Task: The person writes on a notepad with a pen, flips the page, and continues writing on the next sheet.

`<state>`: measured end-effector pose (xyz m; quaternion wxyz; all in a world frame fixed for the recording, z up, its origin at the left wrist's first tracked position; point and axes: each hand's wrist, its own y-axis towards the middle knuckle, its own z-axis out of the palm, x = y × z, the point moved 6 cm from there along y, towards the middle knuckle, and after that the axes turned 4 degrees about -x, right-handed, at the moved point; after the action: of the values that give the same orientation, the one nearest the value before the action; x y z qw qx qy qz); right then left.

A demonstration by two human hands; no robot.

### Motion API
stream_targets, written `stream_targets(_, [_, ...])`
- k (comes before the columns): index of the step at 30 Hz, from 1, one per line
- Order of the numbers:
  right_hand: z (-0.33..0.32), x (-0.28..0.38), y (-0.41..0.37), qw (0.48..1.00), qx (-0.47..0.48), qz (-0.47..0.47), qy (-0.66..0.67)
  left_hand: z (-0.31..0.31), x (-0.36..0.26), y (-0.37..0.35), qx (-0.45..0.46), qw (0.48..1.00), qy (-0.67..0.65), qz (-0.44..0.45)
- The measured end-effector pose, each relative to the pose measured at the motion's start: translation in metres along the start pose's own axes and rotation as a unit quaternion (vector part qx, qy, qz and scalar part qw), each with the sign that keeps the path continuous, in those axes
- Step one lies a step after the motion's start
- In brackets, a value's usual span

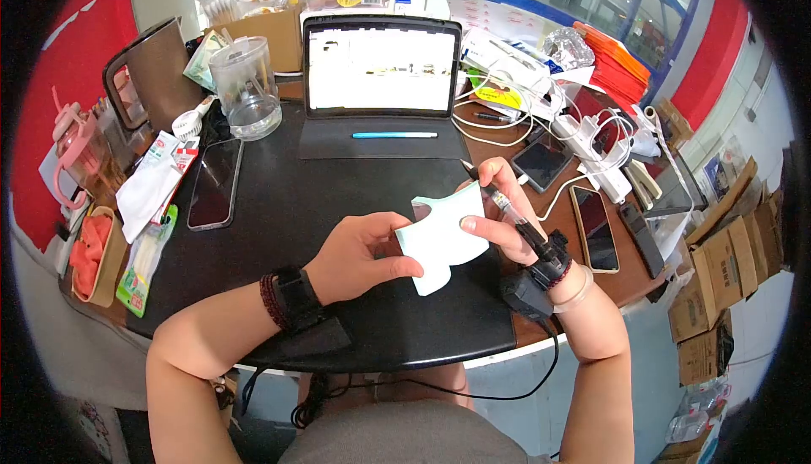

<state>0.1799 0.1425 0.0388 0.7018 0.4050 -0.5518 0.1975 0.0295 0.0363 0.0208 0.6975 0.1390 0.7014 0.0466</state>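
Observation:
A pale mint-green folded paper [446, 232], with curved edges, is held up over the black desk mat. My left hand [359, 255] pinches its left side between thumb and fingers. My right hand [503, 226] grips the paper's right edge, thumb on the near face. Tucked in the same hand is a pen [509, 208], its dark tip pointing up and left. Behind the paper, some fingertips of both hands are hidden. Each wrist wears a black strap; a black box [525, 297] hangs below the right one.
A lit tablet [380, 67] stands at the back, a blue pen [394, 135] on its cover. Phones [215, 184] lie left and right. A clear pitcher [245, 88] stands back left. White cables and a power strip [591, 156] crowd the right. A black cable hangs below the desk edge.

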Motion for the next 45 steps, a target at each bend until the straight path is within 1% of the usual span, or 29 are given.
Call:
stream_targets(1, [0.001, 0.001, 0.0, 1.0, 0.005, 0.0, 0.009, 0.0, 0.001, 0.0, -0.001, 1.0, -0.002, -0.001])
stream_targets(3, [0.003, 0.002, -0.001, 1.0, 0.01, 0.001, 0.017, 0.0, 0.001, 0.001, 0.0, 1.0, 0.005, 0.027])
stream_targets(6, [0.004, 0.001, -0.001, 1.0, 0.01, 0.014, 0.019, -0.002, 0.005, 0.001, 0.004, 0.999, 0.02, 0.026])
stream_targets(9, [0.002, -0.001, 0.0, 1.0, 0.006, 0.006, 0.025, -0.003, 0.007, 0.001, 0.005, 0.999, 0.029, 0.028])
stream_targets(11, [0.004, 0.0, 0.001, 0.998, 0.035, -0.011, 0.052, -0.002, 0.004, 0.001, 0.003, 0.999, 0.028, 0.027])
stream_targets(15, [0.004, 0.0, 0.0, 0.997, 0.034, -0.015, 0.065, -0.001, 0.001, 0.001, -0.004, 0.999, 0.035, 0.035])
stream_targets(17, [0.002, 0.0, 0.0, 0.999, 0.022, -0.007, 0.032, -0.002, 0.002, 0.001, -0.005, 0.999, 0.035, 0.031])
stream_targets(21, [0.005, 0.001, 0.0, 0.999, 0.017, -0.01, 0.028, -0.003, 0.004, 0.001, -0.008, 0.999, 0.032, 0.032])
stream_targets(23, [0.003, 0.0, 0.0, 1.0, 0.009, -0.018, -0.011, -0.004, 0.004, 0.001, -0.006, 0.999, 0.039, 0.03])
stream_targets(25, [0.004, 0.0, -0.001, 1.0, 0.009, -0.018, -0.006, -0.003, 0.004, 0.002, -0.004, 0.999, 0.047, 0.028])
stream_targets(27, [0.005, 0.001, -0.001, 1.0, 0.01, -0.019, -0.002, -0.002, 0.003, 0.002, -0.008, 0.999, 0.024, 0.024])
stream_targets(30, [0.008, 0.003, -0.003, 1.0, 0.006, -0.017, -0.025, -0.003, 0.003, 0.001, -0.005, 0.999, 0.03, 0.015])
stream_targets(32, [0.014, 0.013, -0.005, 0.984, -0.013, -0.099, -0.146, -0.002, 0.003, 0.002, -0.012, 0.999, 0.045, 0.007])
stream_targets(33, [0.02, 0.024, -0.009, 0.965, -0.03, -0.135, -0.222, -0.003, 0.003, 0.003, -0.02, 0.998, 0.06, -0.001])
stream_targets(37, [0.028, 0.02, -0.013, 0.978, -0.039, -0.116, -0.169, -0.001, 0.0, 0.006, 0.0, 0.995, 0.095, 0.016])
stream_targets(39, [0.03, 0.022, -0.014, 0.966, -0.048, -0.142, -0.209, 0.002, -0.003, 0.008, 0.002, 0.995, 0.092, 0.041])
stream_targets(40, [0.03, 0.022, -0.014, 0.966, -0.049, -0.142, -0.208, 0.002, -0.002, 0.008, 0.003, 0.995, 0.092, 0.041])
stream_targets(42, [0.031, 0.024, -0.016, 0.952, -0.047, -0.156, -0.261, 0.002, 0.001, 0.008, 0.004, 0.993, 0.11, 0.032])
stream_targets(43, [0.031, 0.023, -0.016, 0.95, -0.049, -0.169, -0.26, 0.003, 0.0, 0.008, 0.005, 0.993, 0.11, 0.032])
stream_targets(45, [0.027, 0.022, -0.016, 0.955, -0.063, -0.163, -0.24, 0.004, -0.003, 0.006, -0.001, 0.995, 0.098, 0.031])
